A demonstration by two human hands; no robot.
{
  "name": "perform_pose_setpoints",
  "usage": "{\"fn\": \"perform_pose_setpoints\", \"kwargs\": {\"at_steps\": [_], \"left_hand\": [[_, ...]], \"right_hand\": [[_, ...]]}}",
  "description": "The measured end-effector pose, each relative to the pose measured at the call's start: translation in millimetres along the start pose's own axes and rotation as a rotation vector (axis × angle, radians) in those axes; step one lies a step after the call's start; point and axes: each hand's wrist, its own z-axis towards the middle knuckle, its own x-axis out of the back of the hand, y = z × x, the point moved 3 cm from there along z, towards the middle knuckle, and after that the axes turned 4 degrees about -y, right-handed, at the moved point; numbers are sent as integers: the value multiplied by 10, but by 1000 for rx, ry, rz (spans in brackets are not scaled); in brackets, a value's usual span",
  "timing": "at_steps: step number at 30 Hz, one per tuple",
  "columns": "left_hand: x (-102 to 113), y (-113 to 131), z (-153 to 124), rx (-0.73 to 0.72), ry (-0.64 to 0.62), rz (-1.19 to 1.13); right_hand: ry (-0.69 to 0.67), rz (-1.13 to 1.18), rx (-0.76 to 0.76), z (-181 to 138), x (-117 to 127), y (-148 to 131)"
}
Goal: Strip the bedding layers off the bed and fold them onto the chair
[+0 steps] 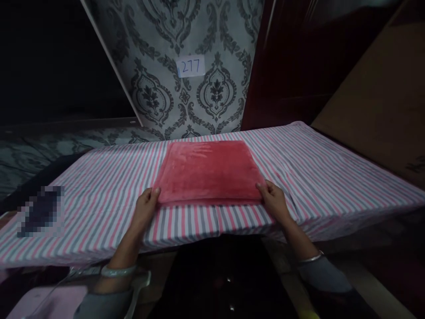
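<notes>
A folded red plush cloth (209, 170) lies flat in the middle of a board covered in pink, grey and white stripes (315, 173). My left hand (146, 208) grips the cloth's near left corner, thumb on top and fingers curled under the edge. My right hand (274, 199) holds the near right corner in the same way. Both wrists wear bangles.
A paper label reading 277 (190, 66) hangs on the patterned wall behind. A blurred dark patch (41, 210) sits on the board's left end. A pale pink object with a cord (49, 301) lies at lower left. A brown panel (381, 97) stands to the right.
</notes>
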Motion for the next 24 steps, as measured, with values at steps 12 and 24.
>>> {"fn": "perform_pose_setpoints", "kwargs": {"at_steps": [12, 24], "left_hand": [[5, -11, -112, -55, -92, 24], [115, -9, -55, -1, -238, -310]], "right_hand": [[-57, -6, 36, -276, 48, 54], [-109, 250, -201, -269, 15, -19]]}}
